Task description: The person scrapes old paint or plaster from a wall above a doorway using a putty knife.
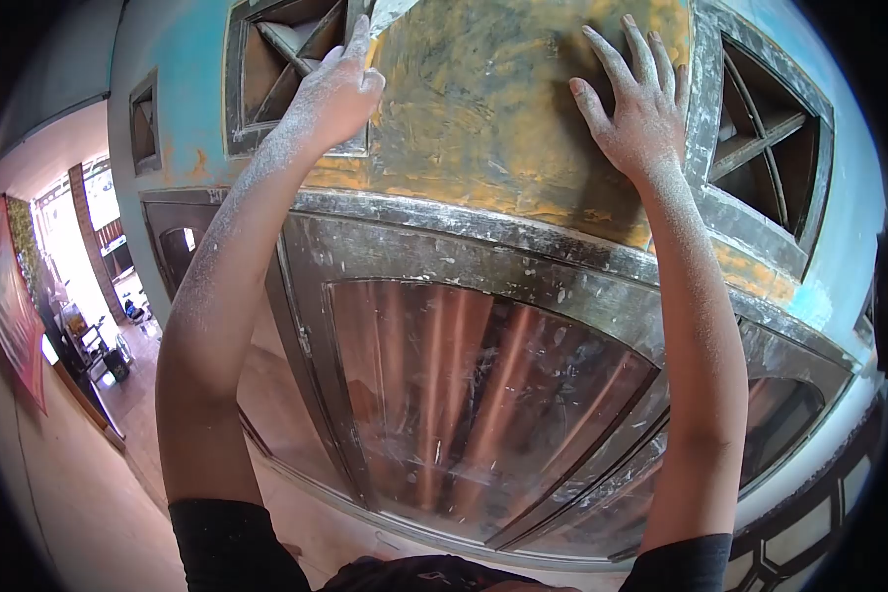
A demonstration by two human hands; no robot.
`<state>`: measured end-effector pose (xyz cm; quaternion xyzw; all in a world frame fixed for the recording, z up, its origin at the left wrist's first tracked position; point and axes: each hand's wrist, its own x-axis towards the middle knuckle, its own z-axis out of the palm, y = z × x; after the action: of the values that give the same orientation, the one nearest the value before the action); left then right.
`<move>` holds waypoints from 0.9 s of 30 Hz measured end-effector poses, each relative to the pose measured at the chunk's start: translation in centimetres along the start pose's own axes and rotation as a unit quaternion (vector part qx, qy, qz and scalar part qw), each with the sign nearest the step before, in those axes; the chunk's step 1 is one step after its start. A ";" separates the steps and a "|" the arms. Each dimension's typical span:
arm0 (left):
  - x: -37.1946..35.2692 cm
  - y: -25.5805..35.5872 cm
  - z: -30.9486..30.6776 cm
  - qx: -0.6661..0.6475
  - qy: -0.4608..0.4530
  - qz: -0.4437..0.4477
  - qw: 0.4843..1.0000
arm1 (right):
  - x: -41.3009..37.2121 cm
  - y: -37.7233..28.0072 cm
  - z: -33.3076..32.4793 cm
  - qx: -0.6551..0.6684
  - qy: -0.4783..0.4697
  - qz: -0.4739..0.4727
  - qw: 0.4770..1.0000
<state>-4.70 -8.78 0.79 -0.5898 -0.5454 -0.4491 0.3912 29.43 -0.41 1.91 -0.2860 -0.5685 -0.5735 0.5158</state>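
My left hand [340, 94] is raised to the upper left of the wall panel, its index finger stretched upward and the other fingers curled. Beside that fingertip shows the pale, flat blade of what looks like a scraper [393, 12]; its handle is hidden in my grip. Flat against the upper right of the patchy yellow and dark wall panel [493, 109] lies my right hand [639, 113], fingers spread and holding nothing. White dust coats both hands and forearms.
Framed vents with crossed bars, one left [291, 59] and one right [765, 138], flank the panel. Below runs a worn, paint-spotted wooden frame [483, 232] over a glass pane [483, 395]. A bright doorway [89, 227] opens at far left.
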 end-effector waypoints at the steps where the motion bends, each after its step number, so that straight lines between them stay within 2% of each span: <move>1: -0.2 -0.2 -0.1 -0.005 -0.009 0.018 1.000 | 0.0 -0.1 0.0 0.005 0.000 -0.003 1.000; 6: -1.0 0.8 -1.1 -0.027 -0.009 0.077 0.997 | -0.4 -0.4 -0.7 0.005 -0.021 -0.007 1.000; 8: -1.2 2.2 -2.1 0.088 -0.085 0.020 0.992 | -0.3 -0.7 -0.9 -0.020 -0.053 0.000 0.998; 11: -0.9 2.1 -1.8 0.101 -0.049 0.009 0.994 | -0.3 -0.6 -0.7 -0.017 -0.046 -0.002 0.999; 15: 0.2 1.6 -1.7 0.135 -0.073 0.006 0.988 | -0.2 -0.7 -0.7 -0.013 -0.045 0.002 0.999; 23: 0.2 1.0 -1.5 0.127 -0.013 -0.003 0.992 | -0.3 -0.7 -0.7 -0.018 -0.056 0.008 0.998; 27: 0.8 -0.6 -1.7 0.134 -0.015 -0.011 0.991 | -0.4 -0.8 -0.8 -0.021 -0.057 0.010 0.998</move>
<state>-5.45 -10.08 2.04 -0.5325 -0.6129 -0.3677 0.4534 29.02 -1.23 1.13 -0.3351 -0.5818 -0.5627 0.4823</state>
